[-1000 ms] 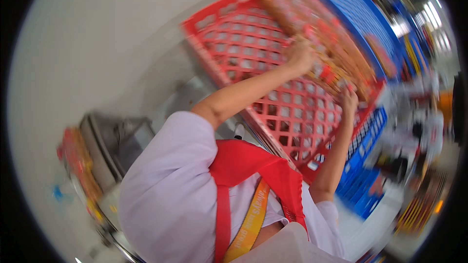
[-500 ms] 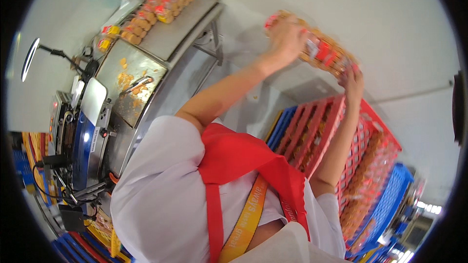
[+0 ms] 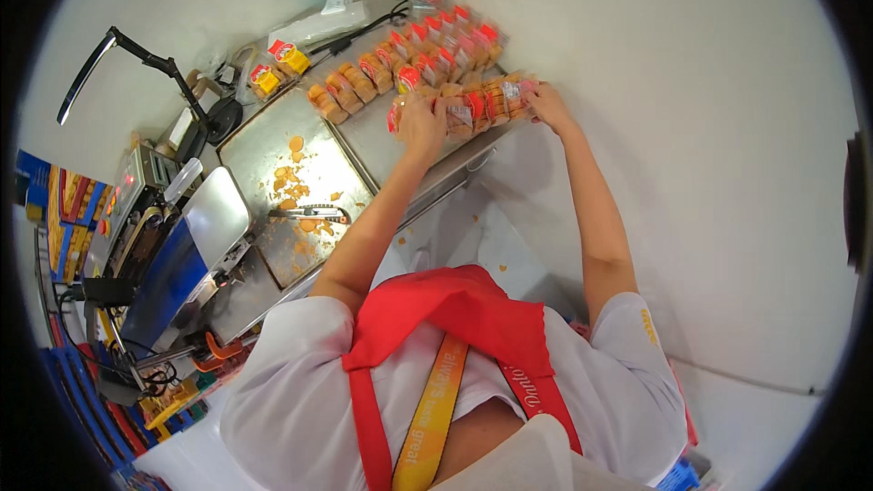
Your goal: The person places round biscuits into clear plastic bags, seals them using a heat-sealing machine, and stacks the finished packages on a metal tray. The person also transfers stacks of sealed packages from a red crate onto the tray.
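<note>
A strip of clear packs of round, golden-brown biscuits [image 3: 491, 107] with red labels is stretched between my two hands. My left hand [image 3: 422, 127] is closed round its left end, and my right hand [image 3: 549, 107] grips the right end. The strip hangs over the front edge of the metal table [image 3: 371, 127]; whether it touches the tabletop I cannot tell. Just behind it lie rows of similar biscuit packs [image 3: 359, 80], several with red labels. Two packs with yellow and red labels [image 3: 289, 58] sit farther left.
A metal tray [image 3: 245, 150] holds broken biscuit pieces and a utility knife [image 3: 314, 213]. Left of it stand a sealing machine [image 3: 182, 245] with a blue body and a black lamp [image 3: 173, 68]. Stacked coloured crates [image 3: 86, 391] are at lower left. A white wall rises on the right.
Both hands have carried the biscuit strip leftward, from beside the wall to the table. My body has turned left, and the red and blue crates on the right have mostly left the view.
</note>
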Demonstrator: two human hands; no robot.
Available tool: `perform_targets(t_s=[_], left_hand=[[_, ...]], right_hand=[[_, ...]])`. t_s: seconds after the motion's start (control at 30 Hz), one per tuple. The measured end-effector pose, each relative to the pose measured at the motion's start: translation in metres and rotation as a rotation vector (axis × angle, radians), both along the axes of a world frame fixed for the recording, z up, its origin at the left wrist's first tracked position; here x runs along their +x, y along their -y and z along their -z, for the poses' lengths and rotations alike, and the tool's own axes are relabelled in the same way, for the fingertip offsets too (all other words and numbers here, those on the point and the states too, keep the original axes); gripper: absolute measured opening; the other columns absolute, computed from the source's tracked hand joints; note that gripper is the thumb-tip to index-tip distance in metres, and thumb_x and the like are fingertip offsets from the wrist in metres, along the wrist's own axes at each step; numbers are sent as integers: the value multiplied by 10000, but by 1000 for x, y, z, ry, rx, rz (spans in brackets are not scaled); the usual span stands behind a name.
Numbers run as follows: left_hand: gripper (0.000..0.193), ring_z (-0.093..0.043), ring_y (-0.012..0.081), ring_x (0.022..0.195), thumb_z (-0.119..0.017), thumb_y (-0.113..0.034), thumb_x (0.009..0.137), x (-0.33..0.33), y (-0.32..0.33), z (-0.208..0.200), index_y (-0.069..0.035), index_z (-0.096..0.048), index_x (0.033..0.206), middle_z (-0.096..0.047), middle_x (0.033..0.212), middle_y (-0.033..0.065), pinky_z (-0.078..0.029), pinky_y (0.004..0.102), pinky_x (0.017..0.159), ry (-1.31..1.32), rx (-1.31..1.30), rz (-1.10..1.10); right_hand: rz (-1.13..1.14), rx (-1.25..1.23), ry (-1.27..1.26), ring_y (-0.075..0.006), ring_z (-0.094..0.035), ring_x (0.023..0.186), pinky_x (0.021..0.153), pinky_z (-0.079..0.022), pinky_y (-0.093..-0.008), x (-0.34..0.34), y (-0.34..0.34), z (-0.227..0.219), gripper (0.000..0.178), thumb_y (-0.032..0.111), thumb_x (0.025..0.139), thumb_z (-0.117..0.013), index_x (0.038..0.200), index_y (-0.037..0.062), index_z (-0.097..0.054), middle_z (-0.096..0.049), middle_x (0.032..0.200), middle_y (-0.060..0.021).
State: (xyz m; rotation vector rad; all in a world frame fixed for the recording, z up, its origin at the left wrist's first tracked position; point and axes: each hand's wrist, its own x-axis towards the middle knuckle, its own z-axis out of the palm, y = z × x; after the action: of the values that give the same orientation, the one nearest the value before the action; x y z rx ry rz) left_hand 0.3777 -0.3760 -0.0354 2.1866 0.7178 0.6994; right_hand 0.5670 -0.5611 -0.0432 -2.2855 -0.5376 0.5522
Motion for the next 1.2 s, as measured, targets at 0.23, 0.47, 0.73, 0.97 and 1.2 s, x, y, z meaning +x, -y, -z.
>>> perform_targets(t_s=[0.23,0.47,0.73,0.97,1.2], left_hand=[[309,-615,356,823,-518,-332,874,71,-22,85,-69,-677,910,-626,845,201,-460,458,726,-198,-47,8],[312,-615,360,807,-592,-345,857,48,-41,89,-68,-689,963,-625,822,201,-474,432,717,-185,-133,42],[276,-507,87,547,-596,-222,880,-41,-77,55,40,-669,832,-615,722,41,-441,284,508,91,-731,-185],[315,-612,246,622,-586,-305,858,25,-126,67,-8,-683,827,-651,675,132,-467,374,610,-71,-248,-248],[400,-614,427,836,-540,-355,847,114,-118,109,20,-676,825,-633,850,298,-476,476,780,-174,16,-242]], right_hand=[[-188,62,254,-257,-621,825,729,-510,-399,104,-62,62,275,306,910,-528,934,40,-593,-606,1002,-137],[-494,347,895,-370,-374,1239,1046,-217,-599,-55,-99,3,437,260,802,-632,1184,76,-527,-385,1381,-126],[-501,-215,1155,-350,-371,1242,1089,-225,-513,-28,-105,31,345,156,825,-557,1152,47,-547,-405,1354,-174],[-524,-250,1118,-313,-414,1176,962,-365,-428,-42,-135,46,232,150,825,-549,1018,34,-603,-477,1250,-156],[-644,-255,1146,-299,-430,1135,914,-393,-413,-30,-115,45,133,112,790,-570,857,19,-637,-479,1240,-139]])
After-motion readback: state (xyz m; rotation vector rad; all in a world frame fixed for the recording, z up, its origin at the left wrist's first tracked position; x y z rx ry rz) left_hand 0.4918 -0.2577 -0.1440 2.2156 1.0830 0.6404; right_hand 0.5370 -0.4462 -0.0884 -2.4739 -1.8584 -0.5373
